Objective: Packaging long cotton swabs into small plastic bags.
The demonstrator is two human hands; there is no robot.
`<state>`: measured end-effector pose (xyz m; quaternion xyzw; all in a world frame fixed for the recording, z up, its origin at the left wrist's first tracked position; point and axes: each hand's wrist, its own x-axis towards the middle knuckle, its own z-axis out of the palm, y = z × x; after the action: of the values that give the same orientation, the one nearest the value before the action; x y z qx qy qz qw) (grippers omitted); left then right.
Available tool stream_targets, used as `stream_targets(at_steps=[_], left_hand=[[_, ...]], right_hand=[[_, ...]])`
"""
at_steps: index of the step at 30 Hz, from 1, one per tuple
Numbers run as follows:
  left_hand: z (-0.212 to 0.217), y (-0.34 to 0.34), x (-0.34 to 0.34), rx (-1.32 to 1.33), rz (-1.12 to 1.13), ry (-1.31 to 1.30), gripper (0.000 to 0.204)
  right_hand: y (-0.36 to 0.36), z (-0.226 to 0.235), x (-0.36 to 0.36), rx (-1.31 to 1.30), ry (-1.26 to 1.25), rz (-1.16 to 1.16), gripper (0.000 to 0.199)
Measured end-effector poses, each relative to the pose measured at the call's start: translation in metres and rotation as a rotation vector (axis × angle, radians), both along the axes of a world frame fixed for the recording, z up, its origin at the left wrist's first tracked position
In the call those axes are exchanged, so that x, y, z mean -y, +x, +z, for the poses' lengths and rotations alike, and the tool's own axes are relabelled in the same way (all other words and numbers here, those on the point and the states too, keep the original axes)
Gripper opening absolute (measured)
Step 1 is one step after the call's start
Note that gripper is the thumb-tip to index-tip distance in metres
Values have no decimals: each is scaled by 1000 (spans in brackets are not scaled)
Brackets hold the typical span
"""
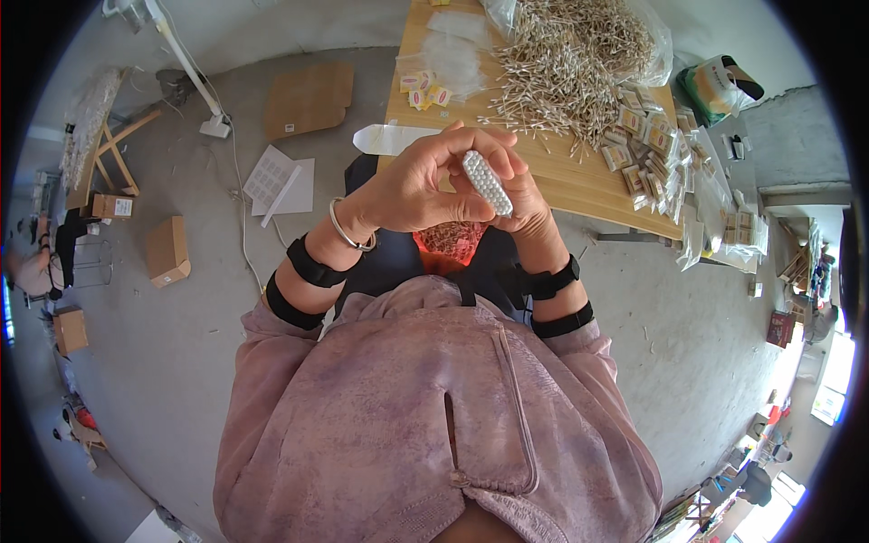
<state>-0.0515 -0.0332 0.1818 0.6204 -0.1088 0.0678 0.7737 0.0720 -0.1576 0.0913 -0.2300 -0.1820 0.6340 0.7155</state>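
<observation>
A tight bundle of cotton swabs (487,183) shows its white tips toward me, held over my lap near the table's front edge. My left hand (418,185) is curled round it from the left, with the thumb below and the fingers over the top. From the right, my right hand (527,201) closes on the same bundle; its fingers are partly hidden. Beyond them, a big loose pile of cotton swabs (566,68) covers much of the wooden table (566,181). Under my hands, a red container (448,246) with swabs showing in it sits at my lap.
Several small filled packs (647,149) lie at the table's right side. Yellow-and-white cards (424,89) and clear plastic bags (453,56) lie at its left. A white strip (389,139) juts over the left edge. Cardboard (308,98) and a box (168,252) are on the floor.
</observation>
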Motion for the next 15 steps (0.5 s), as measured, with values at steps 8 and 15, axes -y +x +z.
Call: stream_targets(at_steps=[8, 15], left_hand=[[0, 5, -10, 153, 10, 427, 18], [-1, 1, -5, 52, 15, 264, 17]], right_hand=[[-6, 20, 1, 50, -101, -48, 40], [-13, 21, -2, 29, -167, -125, 41]])
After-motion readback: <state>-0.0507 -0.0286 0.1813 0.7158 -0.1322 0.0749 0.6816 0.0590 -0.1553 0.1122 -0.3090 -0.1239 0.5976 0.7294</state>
